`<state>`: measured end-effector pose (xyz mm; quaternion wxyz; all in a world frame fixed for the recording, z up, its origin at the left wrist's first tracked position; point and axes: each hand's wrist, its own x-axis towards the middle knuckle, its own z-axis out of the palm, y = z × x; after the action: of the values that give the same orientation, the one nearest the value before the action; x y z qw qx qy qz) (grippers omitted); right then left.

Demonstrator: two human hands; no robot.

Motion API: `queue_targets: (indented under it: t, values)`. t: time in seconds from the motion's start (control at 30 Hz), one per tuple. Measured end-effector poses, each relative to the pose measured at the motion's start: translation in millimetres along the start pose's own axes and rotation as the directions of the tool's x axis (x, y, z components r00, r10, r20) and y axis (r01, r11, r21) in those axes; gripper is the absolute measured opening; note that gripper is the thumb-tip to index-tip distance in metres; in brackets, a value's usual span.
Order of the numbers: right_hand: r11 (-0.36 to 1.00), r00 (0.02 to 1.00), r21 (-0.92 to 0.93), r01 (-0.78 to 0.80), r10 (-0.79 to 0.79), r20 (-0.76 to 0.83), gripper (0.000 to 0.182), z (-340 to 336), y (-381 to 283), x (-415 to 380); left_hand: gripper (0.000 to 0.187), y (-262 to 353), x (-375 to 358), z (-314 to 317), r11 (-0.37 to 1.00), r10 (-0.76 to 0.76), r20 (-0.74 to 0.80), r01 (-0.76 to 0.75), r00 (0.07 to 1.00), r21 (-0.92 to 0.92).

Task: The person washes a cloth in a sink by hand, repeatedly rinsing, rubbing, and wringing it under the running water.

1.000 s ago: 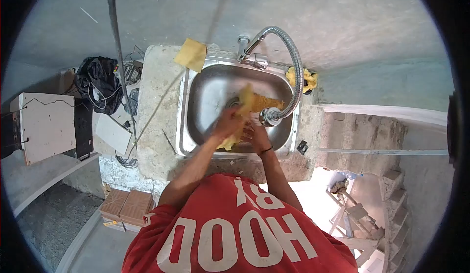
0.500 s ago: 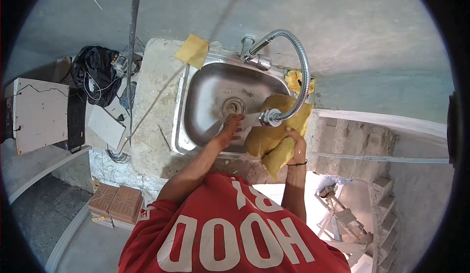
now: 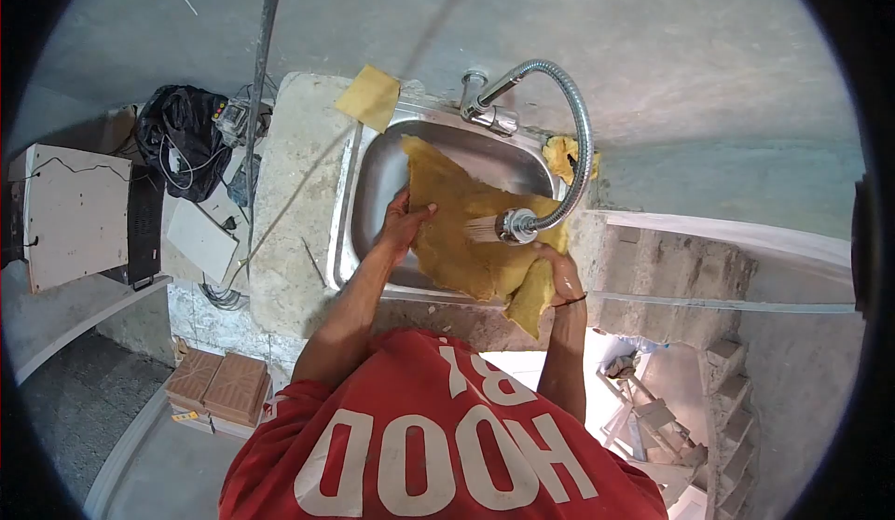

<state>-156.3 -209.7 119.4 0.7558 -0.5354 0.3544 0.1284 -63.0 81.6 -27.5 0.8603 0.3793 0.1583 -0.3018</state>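
A large yellow-brown cloth [image 3: 466,240] is spread over the metal sink [image 3: 382,161], wet and uneven at its edges. Water runs onto it from the spray head [image 3: 516,226] of a flexible chrome faucet [image 3: 583,128]. My left hand [image 3: 405,225] grips the cloth's left edge, thumb on top and fingers partly hidden at its side. At the right, my right hand [image 3: 561,276] holds the other side, where a flap of cloth hangs over the sink's front rim.
A yellow square sheet [image 3: 369,97] lies at the sink's back left corner, and a crumpled yellow piece [image 3: 562,158] at the back right. Farther left are a black bag [image 3: 182,138] and a white appliance [image 3: 79,217]. Stacked tiles [image 3: 219,385] sit below left. Concrete steps [image 3: 732,408] descend at right.
The cloth has been spread leftward across the sink. My left hand has moved left and up from near the drain and taken hold of its edge. My right hand still holds the right side.
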Motion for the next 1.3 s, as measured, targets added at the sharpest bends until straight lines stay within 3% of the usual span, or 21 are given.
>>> queue_targets:
  t: [0.07, 0.17, 0.33, 0.4, 0.53, 0.6, 0.67, 0.97, 1.3]
  values:
    - [0.983, 1.000, -0.185, -0.001, -0.002, -0.020, 0.035, -1, 16, 14, 0.055, 11, -3, 0, 0.979, 0.153, -0.025, -0.148, 0.988, 0.144]
    - [0.979, 0.999, -0.201, 0.027, -0.033, -0.026, 0.038, -6, 42, 34, 0.056, 11, -8, -7, 0.974, 0.206, -0.050, -0.199, 0.977, 0.109]
    - [0.990, 0.998, -0.122, 0.065, -0.062, 0.027, 0.040, 17, 27, 11, 0.051, 13, -34, -9, 0.977, 0.199, -0.122, -0.188, 0.972, 0.097]
    - [0.990, 0.999, -0.136, -0.049, 0.047, -0.024, 0.043, 7, 24, 8, 0.051, 11, -42, -10, 0.984, 0.175, -0.132, -0.169, 0.976, 0.060]
    - [0.973, 0.989, -0.232, 0.003, -0.038, -0.145, 0.043, 27, 7, -20, 0.057, 5, -46, -7, 0.986, 0.166, -0.122, -0.161, 0.979, 0.044]
    - [0.995, 0.992, -0.090, -0.040, 0.029, -0.122, 0.048, 17, 6, -28, 0.060, 2, -45, -4, 0.987, 0.163, -0.121, -0.162, 0.979, 0.023]
    - [0.999, 0.996, -0.037, -0.035, 0.031, -0.087, 0.047, 10, 2, -36, 0.065, -7, -37, -5, 0.994, 0.067, -0.085, -0.074, 0.994, -0.085]
    - [0.973, 0.996, 0.213, -0.085, 0.087, 0.001, 0.048, -26, -1, -59, 0.068, -3, -49, 14, 0.977, -0.197, -0.067, 0.191, 0.978, -0.095]
    - [0.951, 0.988, 0.268, -0.155, 0.144, 0.062, 0.050, -31, 18, -62, 0.063, -3, -71, 5, 0.977, -0.161, -0.111, 0.142, 0.981, -0.158]
